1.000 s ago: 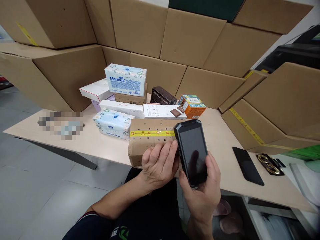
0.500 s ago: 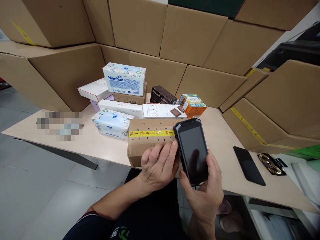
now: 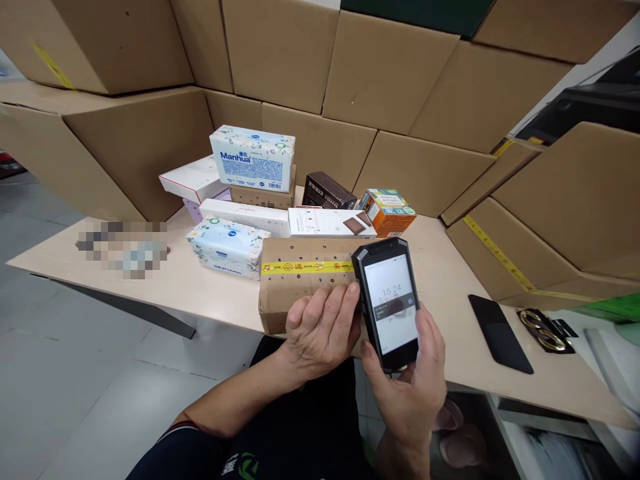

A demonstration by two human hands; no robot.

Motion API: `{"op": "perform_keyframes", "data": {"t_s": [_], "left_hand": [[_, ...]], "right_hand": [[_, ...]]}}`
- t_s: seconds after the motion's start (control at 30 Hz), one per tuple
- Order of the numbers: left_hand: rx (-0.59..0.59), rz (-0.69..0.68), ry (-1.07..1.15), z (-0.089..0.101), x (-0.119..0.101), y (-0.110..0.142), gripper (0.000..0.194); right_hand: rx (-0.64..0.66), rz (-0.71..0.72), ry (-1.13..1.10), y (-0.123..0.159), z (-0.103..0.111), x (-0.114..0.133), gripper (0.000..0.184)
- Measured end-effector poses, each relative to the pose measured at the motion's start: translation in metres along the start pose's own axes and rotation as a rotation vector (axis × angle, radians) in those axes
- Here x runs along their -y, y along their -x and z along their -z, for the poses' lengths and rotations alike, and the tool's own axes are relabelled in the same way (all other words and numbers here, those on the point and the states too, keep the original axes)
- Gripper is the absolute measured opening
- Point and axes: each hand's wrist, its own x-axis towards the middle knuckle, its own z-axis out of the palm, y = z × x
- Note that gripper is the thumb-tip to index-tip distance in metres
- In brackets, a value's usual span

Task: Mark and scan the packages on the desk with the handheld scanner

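A black rugged smartphone (image 3: 391, 303) is held upright over the table's front edge, its screen lit and reading 15:24. My right hand (image 3: 413, 373) grips it from below, with the thumb on one side and fingers on the other. Against the phone's left edge, my left hand (image 3: 323, 330) is closed, fingers curled and pressed together; its fingertips are partly hidden. Just behind both hands sits a taped cardboard box (image 3: 300, 257) with yellow printed tape.
Tissue packs (image 3: 227, 248), a white flat box (image 3: 327, 222), a dark box (image 3: 327, 191) and an orange box (image 3: 389, 210) crowd the table behind. A black phone-like slab (image 3: 501, 333) and gold rings (image 3: 543, 331) lie right. Stacked cartons (image 3: 380, 73) wall the back.
The phone's screen has gone from dark to lit, now showing the time. Both hands keep nearly the same hold, and the whole view has shifted slightly.
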Motion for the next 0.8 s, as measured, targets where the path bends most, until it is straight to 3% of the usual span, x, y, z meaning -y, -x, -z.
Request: {"op": "perform_keyframes", "data": {"t_s": [0.27, 0.8], "left_hand": [[-0.010, 0.006, -0.013, -0.001, 0.000, 0.000, 0.045], [-0.008, -0.004, -0.004, 0.000, 0.000, -0.001, 0.041]], "right_hand": [[0.014, 0.002, 0.018, 0.001, -0.001, -0.001, 0.084], [0.005, -0.175, -0.138, 0.016, -0.004, -0.012, 0.085]]}}
